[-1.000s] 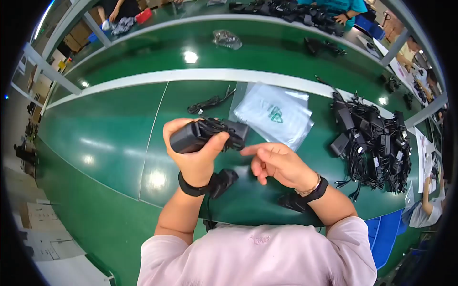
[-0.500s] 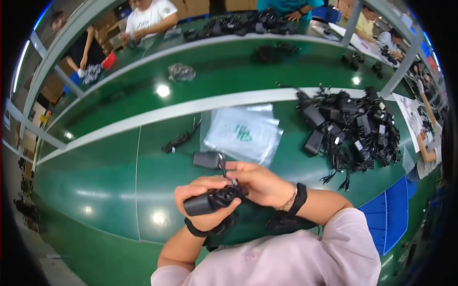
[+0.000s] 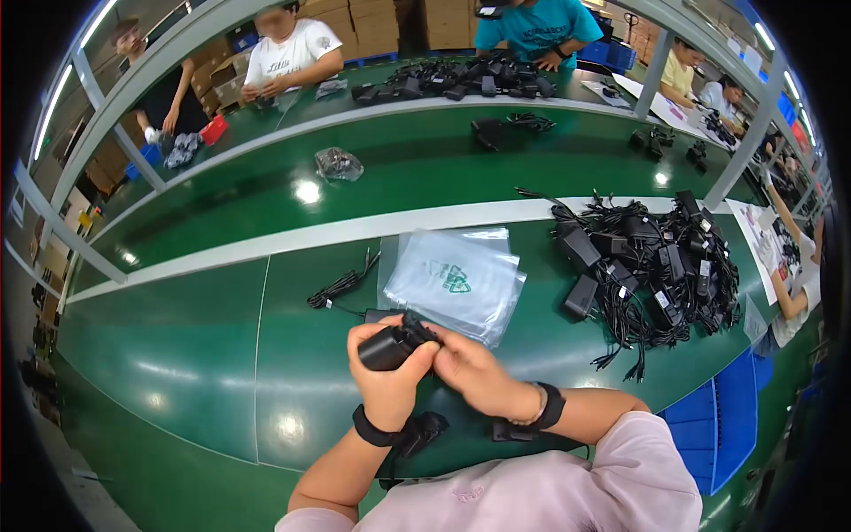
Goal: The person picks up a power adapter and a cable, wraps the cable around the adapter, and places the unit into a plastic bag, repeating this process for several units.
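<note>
My left hand is wrapped round a black power adapter, held over the green table. The cable is bundled against the adapter's right end. My right hand closes on that cable from the right, its fingertips partly hidden. Just behind my hands lies a second adapter, mostly covered by them, with its coiled cable reaching to the left. Close to my body, below my wrists, rest a black adapter and another dark piece.
Clear plastic bags with a green print lie stacked beyond my hands. A big heap of adapters fills the right side. A white rail divides the table from a green belt. A blue bin stands at right. Several people work beyond.
My hands have come closer together, and the adapter has turned more upright in my left hand. The adapter behind is now mostly covered. My head view has tilted up a little.
</note>
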A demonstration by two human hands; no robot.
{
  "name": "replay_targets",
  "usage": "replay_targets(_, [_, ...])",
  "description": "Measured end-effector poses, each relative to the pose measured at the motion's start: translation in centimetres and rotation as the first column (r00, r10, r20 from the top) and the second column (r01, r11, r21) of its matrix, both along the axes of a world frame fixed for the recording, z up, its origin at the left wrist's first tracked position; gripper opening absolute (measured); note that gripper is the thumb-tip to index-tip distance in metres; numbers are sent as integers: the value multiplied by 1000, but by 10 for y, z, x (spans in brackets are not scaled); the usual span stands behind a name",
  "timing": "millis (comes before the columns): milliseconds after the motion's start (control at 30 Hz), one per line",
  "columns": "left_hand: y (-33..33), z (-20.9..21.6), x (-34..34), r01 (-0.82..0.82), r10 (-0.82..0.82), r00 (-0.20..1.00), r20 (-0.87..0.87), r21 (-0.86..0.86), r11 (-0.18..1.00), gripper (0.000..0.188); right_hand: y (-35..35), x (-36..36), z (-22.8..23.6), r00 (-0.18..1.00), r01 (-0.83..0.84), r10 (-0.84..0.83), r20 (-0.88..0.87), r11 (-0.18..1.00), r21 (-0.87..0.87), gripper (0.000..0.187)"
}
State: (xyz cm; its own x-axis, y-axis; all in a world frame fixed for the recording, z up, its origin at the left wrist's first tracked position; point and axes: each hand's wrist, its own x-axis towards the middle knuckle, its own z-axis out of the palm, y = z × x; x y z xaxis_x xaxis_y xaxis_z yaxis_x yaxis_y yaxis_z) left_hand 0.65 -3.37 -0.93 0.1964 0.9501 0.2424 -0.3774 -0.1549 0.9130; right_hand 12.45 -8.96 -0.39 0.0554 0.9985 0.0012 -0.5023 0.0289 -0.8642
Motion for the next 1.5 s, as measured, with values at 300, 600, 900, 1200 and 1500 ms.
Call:
replay_targets(300, [3, -2, 15, 404, -322, 892, 317, -240, 883, 50, 8, 31, 10, 522, 18, -360, 773, 911, 412, 61])
replay_targets(600, [8, -6, 69, 543, -247, 440, -864, 37, 839, 47, -17, 141, 82, 750, 565, -658, 67, 690, 452, 26])
replay_targets(900, [25, -55, 122, 653, 279, 120, -953, 287, 701, 37, -42, 158, 99, 722, 552, -687, 79, 642, 532, 28])
replay_targets(1200, [16, -42, 124, 570, 346, 396, -851, 523, 634, 17, -18, 157, 79, 805, 476, -569, 169, 789, 388, 36])
replay_targets(1500, [18, -43, 127, 640, 228, 240, -944, 330, 694, 23, -11, 161, 81, 754, 485, -600, 267, 782, 391, 39])
